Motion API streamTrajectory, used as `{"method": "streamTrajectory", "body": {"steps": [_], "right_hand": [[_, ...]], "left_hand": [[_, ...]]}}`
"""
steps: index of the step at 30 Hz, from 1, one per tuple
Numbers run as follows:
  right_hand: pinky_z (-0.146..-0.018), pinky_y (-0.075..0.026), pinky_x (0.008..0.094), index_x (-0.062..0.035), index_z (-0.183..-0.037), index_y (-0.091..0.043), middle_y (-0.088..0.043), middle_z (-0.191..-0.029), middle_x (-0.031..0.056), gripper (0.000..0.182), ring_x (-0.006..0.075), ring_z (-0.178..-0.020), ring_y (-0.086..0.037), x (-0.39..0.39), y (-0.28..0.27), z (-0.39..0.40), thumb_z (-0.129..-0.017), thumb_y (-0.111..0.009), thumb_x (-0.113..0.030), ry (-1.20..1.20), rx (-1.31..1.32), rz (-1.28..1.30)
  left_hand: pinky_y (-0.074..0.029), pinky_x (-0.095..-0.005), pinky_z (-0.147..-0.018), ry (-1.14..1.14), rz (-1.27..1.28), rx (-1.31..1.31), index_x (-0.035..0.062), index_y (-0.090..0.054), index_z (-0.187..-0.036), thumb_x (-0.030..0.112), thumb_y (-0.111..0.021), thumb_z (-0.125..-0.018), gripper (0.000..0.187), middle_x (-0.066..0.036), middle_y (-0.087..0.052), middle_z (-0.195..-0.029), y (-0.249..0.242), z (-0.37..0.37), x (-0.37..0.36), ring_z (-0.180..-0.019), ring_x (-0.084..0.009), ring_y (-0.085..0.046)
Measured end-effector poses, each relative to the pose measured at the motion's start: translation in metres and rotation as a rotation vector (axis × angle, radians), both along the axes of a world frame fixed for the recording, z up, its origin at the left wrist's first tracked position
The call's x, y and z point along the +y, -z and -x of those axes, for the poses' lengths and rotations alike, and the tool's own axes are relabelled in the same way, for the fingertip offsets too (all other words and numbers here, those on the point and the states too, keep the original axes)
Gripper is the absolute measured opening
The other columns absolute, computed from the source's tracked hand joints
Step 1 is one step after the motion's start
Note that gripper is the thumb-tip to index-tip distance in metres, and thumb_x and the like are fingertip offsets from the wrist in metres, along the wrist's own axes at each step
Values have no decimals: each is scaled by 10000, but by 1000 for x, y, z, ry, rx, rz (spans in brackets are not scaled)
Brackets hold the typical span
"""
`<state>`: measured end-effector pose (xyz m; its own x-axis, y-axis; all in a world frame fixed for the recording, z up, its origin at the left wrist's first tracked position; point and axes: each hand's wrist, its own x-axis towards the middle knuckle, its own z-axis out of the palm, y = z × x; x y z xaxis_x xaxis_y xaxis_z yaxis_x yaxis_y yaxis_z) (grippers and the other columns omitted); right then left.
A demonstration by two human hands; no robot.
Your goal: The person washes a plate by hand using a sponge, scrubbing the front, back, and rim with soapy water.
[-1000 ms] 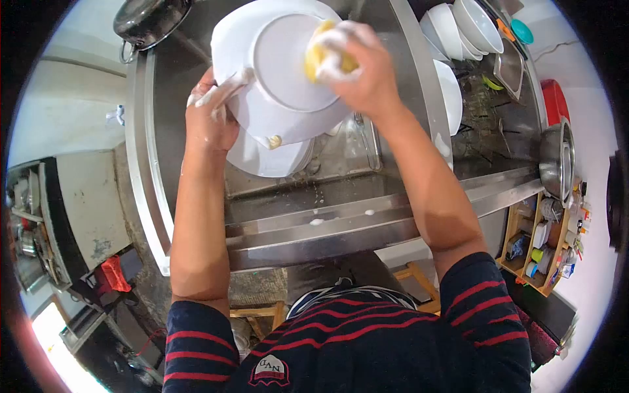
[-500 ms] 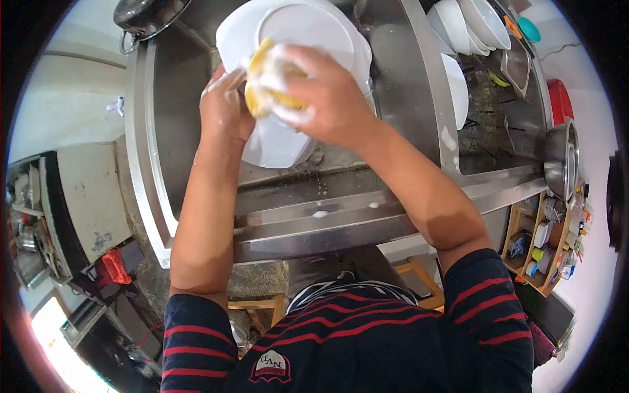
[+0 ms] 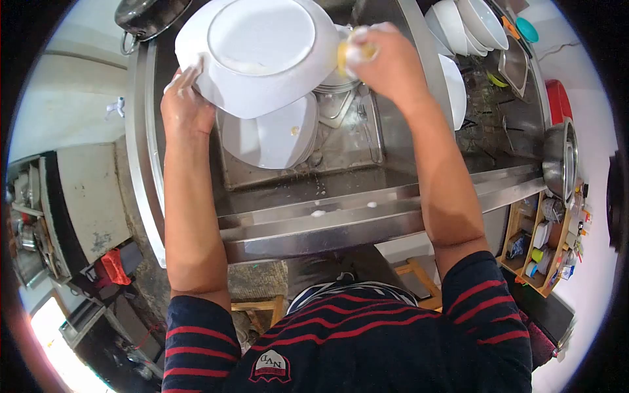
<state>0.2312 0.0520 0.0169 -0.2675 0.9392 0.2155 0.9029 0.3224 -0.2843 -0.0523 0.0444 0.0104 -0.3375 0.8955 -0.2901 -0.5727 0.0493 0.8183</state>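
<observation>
A large white plate [image 3: 262, 88] is tilted up over the sink, its underside with the oval foot ring facing me. My left hand [image 3: 188, 105] grips its left edge, with suds on the fingers. In my right hand [image 3: 393, 62] is a yellow sponge [image 3: 352, 56], foamy and slightly blurred, at the plate's right edge. Below the plate, a stack of white plates [image 3: 272, 141] lies in the sink, the top one with a small brownish spot. Some cutlery [image 3: 365, 121] rests on the sink floor to the right of the stack.
The steel sink [image 3: 314, 245] has a raised front rim with foam spots. White bowls [image 3: 452, 26] and a steel tray [image 3: 514, 65] stand in the right-hand basin. A dark pot [image 3: 147, 16] sits at the back left, and a steel bowl [image 3: 561, 160] at the right edge.
My hands have moved apart: the right with the sponge to the right, the left a little left. The plate has shifted left and tilted, uncovering the stack and cutlery below.
</observation>
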Motion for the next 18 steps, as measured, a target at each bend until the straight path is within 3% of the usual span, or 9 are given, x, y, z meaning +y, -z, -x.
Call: {"method": "streamTrajectory", "body": {"steps": [2,3,5,9,12,14,18], "right_hand": [[-793,-473,340,-80,-929,-636,-582,-979,100,309,281,-912,-588,5,-2,5,-645,-725,-163,134,443,-65],[-793,-473,340,-80,-929,-636,-582,-979,100,309,281,-912,-588,3,0,14,-645,-725,-163,130,443,-67],[-731,-494,400,-77,-919,-627,-566,-989,108,342,306,-871,-594,-14,8,43,-628,-741,-217,-140,671,-156],[-743,-480,395,-55,-924,-586,-551,-983,111,355,316,-897,-580,-34,6,64,-636,-739,-196,-269,595,-96],[-778,-461,398,-47,-926,-562,-537,-958,125,351,321,-949,-558,-3,22,43,-647,-730,-178,-170,661,-269],[-812,-443,405,-48,-965,-569,-529,-997,160,353,341,-986,-532,8,30,30,-661,-717,-151,58,723,-309],[-838,-454,356,-17,-1083,-584,-616,-1028,169,350,304,-950,-603,16,30,21,-757,-614,-142,337,809,-200]], "left_hand": [[-442,-412,-900,-14,-22,25,-28,-490,-1185,70,-503,-866,335,-135,-567,-1124,5,0,0,-1027,-272,-559],[-442,-412,-900,-17,-25,24,-28,-490,-1185,70,-503,-866,335,-135,-567,-1124,7,0,0,-1027,-272,-559],[-452,-399,-886,-14,-57,41,-31,-503,-1178,72,-508,-860,335,-131,-581,-1098,10,-2,1,-1009,-265,-571],[-417,-419,-949,-28,10,37,1,-480,-1199,63,-452,-877,329,-142,-545,-1179,-2,-6,-5,-1089,-272,-532],[-409,-415,-959,28,-42,74,-20,-476,-1216,76,-501,-848,381,-143,-547,-1188,-1,-2,-5,-1094,-267,-533],[-413,-397,-954,204,-145,83,-41,-475,-1216,85,-542,-816,424,-142,-550,-1188,-3,-7,-10,-1093,-254,-535],[-416,-372,-949,343,-204,162,-53,-488,-1206,97,-555,-805,434,-143,-571,-1156,1,-14,-13,-1075,-243,-548]]}}
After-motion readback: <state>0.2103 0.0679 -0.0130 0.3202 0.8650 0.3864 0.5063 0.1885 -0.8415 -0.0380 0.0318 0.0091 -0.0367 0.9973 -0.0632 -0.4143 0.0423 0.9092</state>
